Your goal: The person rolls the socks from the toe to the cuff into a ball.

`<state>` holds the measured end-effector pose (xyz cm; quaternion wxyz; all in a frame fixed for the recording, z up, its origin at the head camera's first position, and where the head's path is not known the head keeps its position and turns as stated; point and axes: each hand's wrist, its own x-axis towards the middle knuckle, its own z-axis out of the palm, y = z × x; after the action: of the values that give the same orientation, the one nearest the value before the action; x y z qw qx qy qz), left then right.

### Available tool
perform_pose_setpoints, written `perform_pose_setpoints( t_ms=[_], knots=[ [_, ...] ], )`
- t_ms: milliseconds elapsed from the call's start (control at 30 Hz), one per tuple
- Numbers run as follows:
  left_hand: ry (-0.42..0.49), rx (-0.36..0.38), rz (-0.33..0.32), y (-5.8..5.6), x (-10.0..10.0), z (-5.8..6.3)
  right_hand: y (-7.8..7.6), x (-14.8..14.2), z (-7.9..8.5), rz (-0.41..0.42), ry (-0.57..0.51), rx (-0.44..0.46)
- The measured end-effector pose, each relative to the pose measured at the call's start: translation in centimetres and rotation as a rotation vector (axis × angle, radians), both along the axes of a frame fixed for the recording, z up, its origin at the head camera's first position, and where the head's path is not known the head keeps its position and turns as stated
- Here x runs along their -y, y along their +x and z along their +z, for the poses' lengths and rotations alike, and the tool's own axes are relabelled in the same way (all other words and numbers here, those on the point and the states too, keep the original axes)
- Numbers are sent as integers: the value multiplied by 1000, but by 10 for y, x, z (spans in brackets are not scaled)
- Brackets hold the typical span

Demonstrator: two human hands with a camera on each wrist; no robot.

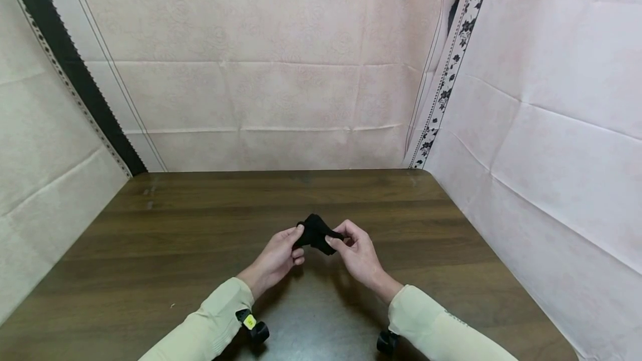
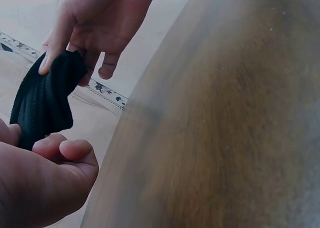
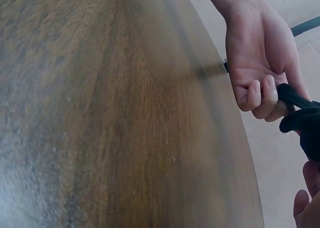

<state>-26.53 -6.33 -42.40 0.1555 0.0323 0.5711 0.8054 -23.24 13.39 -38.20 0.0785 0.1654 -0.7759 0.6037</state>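
A small black sock-like piece of fabric (image 1: 317, 234) is held between both hands above the tabletop. My left hand (image 1: 276, 255) grips its left end, thumb on top and fingers curled beneath. At the right end, my right hand (image 1: 358, 252) pinches it between thumb and forefinger. In the left wrist view the fabric (image 2: 42, 98) looks folded, with a stitched edge along one side. It is cut off by the frame edge in the right wrist view, where the left hand (image 3: 262, 53) shows curled fingers against it.
The brown wood-grain table (image 1: 200, 216) spreads beneath the hands. Pale creased sheets with printed borders surround it as a back wall (image 1: 301, 93), a left wall (image 1: 45, 166) and a right wall (image 1: 557, 127). Small black devices (image 1: 258, 332) are strapped at both wrists.
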Motion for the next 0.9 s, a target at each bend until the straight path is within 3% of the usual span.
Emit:
perform_pose_setpoints(
  t_ms=[900],
  knots=[
    [-2,-14,33,2,6,2,-1,1,5,82,50,16]
  ],
)
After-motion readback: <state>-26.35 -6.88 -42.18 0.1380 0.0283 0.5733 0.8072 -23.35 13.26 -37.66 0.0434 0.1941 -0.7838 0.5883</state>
